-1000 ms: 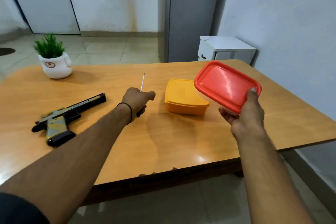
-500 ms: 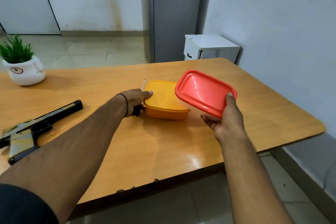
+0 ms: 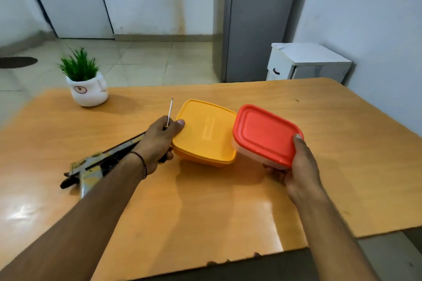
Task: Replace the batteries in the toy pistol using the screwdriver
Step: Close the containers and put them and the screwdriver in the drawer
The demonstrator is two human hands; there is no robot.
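Your left hand (image 3: 159, 141) curls round the screwdriver (image 3: 170, 110), thumb pressing the yellow container (image 3: 205, 132). Your right hand (image 3: 299, 166) grips the red-lidded container (image 3: 265, 132). The toy pistol (image 3: 98, 164) lies on the table (image 3: 205, 212), partly beneath your left forearm.

White walls (image 3: 365, 7), pale tiled floor (image 3: 148, 64), grey cabinet (image 3: 258, 20), small white cupboard (image 3: 306, 61)

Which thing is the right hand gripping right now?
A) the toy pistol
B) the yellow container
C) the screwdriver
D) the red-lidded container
D: the right hand grips the red-lidded container, thumb on its lid and fingers underneath, while the left hand holds the screwdriver beside the yellow container.
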